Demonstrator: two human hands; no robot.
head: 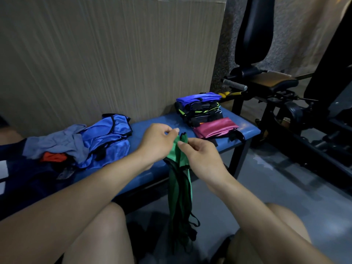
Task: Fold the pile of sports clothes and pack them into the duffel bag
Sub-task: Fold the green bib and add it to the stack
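A green mesh vest with black trim (181, 189) hangs down in front of the blue bench (152, 126), reaching past my knees. My left hand (158, 143) pinches its top edge from the left. My right hand (202, 157) pinches the same top edge from the right, the two hands close together. An unfolded pile lies on the bench's left part: a shiny blue vest (108, 140), a grey garment (55, 143) and an orange piece (53, 157). At the bench's far right stands a folded stack (200, 109) topped by blue fabric, with a folded pink garment (215, 127) in front of it. No duffel bag is in view.
A large cardboard sheet (106, 54) stands behind the bench. Black gym equipment with a padded seat (276, 80) fills the right side. A dark garment with white stripes (22, 178) lies at the left edge. Grey floor (276, 187) lies right of the bench.
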